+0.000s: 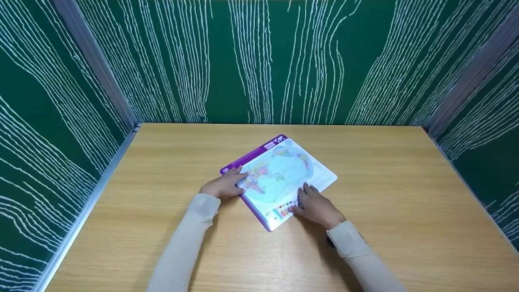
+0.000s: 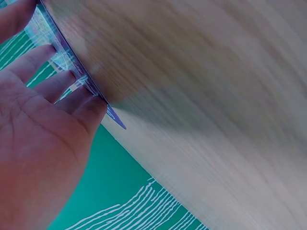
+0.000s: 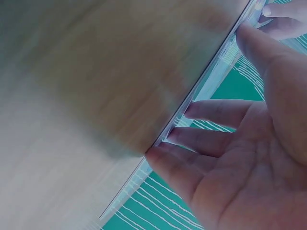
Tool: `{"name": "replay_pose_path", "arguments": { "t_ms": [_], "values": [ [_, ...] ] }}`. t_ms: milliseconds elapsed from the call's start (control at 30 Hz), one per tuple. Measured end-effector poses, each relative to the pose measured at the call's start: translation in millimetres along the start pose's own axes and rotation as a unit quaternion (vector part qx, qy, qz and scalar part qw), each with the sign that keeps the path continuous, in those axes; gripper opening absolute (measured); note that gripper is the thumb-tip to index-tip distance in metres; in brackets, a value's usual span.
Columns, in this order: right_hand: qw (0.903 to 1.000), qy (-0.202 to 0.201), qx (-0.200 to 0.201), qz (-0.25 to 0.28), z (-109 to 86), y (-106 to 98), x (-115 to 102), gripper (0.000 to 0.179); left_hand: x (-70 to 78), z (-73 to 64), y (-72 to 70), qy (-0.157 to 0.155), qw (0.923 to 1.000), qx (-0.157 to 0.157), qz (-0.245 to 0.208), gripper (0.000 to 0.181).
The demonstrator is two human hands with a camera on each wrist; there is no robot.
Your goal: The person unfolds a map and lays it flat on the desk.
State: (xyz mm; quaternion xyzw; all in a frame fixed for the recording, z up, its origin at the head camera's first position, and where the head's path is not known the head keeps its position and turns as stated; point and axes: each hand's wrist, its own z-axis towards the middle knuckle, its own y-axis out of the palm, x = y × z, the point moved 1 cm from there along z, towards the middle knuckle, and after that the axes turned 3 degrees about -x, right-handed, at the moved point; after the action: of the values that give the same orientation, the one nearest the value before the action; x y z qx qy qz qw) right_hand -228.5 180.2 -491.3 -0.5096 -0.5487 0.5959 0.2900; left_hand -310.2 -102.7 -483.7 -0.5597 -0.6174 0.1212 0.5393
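— Map (image 1: 284,174) board: where is it?

— Flat on the bench (image 1: 162,243), askew, between both hands. The left hand (image 1: 223,185) rests relaxed fingers on its purple edge; the right hand (image 1: 316,207) lies flat, fingers straight, on the near corner by the colour key.

— How would it handle?

— Thin, stiff, light and probably slick, I'd judge. Best taken at the edges, where the fingers (image 2: 72,93) already touch.

— Looks?

— Glossy world map, pale blue oceans, purple border down the side under the left hand.

map board (image 1: 279,178): pale blue, purple border | walls (image 1: 259,61): green, white lines | table (image 1: 385,194): probably light wood-grain
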Motion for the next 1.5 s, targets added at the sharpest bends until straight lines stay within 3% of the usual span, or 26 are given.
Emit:
{"name": "replay_pose_path", "arguments": {
  "t_ms": [200, 533, 700, 933, 1233, 1500],
  "values": [
    [0.9998, -0.017, 0.005, -0.001, 0.0, -1.6, 1.4, 0.071, -0.7, -0.1, -0.5, 0.033, 0.9994, 0.000, 0.001, 0.061],
    [0.9995, 0.003, -0.027, 0.019, 2.1, -4.8, 5.1, 0.072, 1.6, -3.5, 3.8, -0.007, 0.9996, 0.001, -0.027, 0.061],
    [0.9987, 0.008, -0.043, 0.026, 4.8, -6.4, 9.5, 0.072, 5.7, -5.4, 6.8, -0.003, 1.0000, 0.004, -0.003, 0.062],
    [0.9974, 0.004, -0.057, 0.043, 8.2, -11.6, 18.7, 0.074, 12.0, -9.0, 13.6, -0.025, 0.9993, 0.008, 0.028, 0.063],
    [0.9971, -0.024, -0.043, 0.059, 9.8, -14.4, 29.1, 0.070, 21.2, -17.2, 19.1, -0.031, 0.9984, 0.004, 0.046, 0.065],
    [0.9933, 0.001, -0.071, 0.091, 15.3, -18.2, 37.6, 0.069, 31.3, -20.8, 27.7, -0.059, 0.9965, 0.015, 0.057, 0.063]
  ]
}}
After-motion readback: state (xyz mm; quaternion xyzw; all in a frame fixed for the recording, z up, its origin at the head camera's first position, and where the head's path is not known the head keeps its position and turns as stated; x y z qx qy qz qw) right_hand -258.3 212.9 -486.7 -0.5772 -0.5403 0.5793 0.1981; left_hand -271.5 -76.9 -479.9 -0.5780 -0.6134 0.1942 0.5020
